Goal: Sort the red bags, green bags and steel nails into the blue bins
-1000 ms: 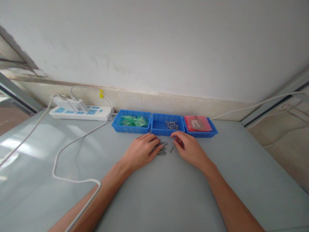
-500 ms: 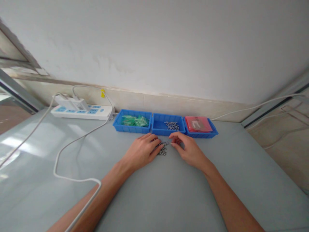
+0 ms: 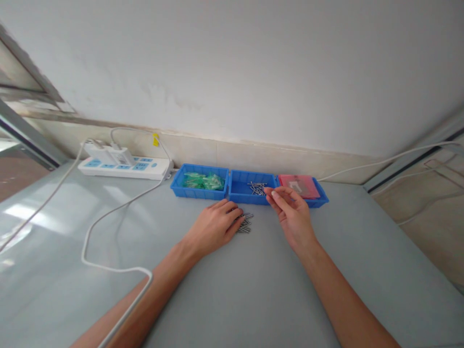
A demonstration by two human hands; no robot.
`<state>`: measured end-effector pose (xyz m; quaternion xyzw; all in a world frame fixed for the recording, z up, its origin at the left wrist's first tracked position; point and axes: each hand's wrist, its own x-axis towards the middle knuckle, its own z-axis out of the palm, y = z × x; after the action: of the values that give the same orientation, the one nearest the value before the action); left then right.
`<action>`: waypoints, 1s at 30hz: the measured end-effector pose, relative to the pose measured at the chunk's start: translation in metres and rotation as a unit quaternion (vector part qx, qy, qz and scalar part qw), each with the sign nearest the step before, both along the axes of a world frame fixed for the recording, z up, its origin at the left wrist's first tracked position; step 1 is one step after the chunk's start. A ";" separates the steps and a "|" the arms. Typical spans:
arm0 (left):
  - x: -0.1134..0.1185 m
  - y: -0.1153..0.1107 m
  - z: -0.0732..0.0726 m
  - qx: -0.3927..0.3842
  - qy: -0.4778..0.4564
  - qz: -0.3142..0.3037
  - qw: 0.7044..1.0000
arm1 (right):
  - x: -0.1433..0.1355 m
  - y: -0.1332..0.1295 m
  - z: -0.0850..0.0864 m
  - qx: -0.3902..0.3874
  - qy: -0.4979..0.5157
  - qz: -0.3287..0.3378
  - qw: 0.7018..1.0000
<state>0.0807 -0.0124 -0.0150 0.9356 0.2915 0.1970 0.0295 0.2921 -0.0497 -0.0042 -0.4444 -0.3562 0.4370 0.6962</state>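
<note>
My left hand [image 3: 217, 224] rests on the table with curled fingers over the left side of a small pile of screws [image 3: 245, 224]; what its fingertips hold, if anything, is hidden. Raised near the right end of the middle blue tray [image 3: 250, 198], my right hand [image 3: 294, 217] has thumb and forefinger pinched together; anything between them is too small to name. More screws [image 3: 257, 187] lie in that middle tray. Green plastic pieces [image 3: 203, 181] fill much of the left blue tray [image 3: 199, 194]. Red plastic packets [image 3: 308, 186] lie on the right blue tray [image 3: 321, 201].
A white power strip [image 3: 145, 169] with plugged-in adapters stands at the back left. Its white cable [image 3: 105, 266] loops over the table and across my left forearm. Behind the trays rises a wall [image 3: 232, 87]. Another cable [image 3: 384, 159] runs at the right.
My right hand has moved up and right, away from the screw pile toward the trays, and its thumb and forefinger have closed. My left hand has stayed in place.
</note>
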 end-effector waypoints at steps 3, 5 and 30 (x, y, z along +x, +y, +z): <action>0.000 0.000 0.000 -0.004 0.002 0.001 1.000 | 0.000 -0.002 0.002 0.021 -0.046 0.010 0.999; 0.001 0.000 0.001 -0.004 0.003 0.004 1.000 | 0.002 -0.004 0.002 0.020 -0.128 0.019 0.991; -0.001 -0.001 0.004 -0.011 -0.003 -0.016 1.000 | 0.007 -0.004 -0.005 0.005 -0.294 0.145 0.945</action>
<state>0.0801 -0.0136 -0.0113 0.9392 0.2783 0.1963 0.0442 0.2990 -0.0533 -0.0094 -0.4930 -0.6076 0.3811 0.4925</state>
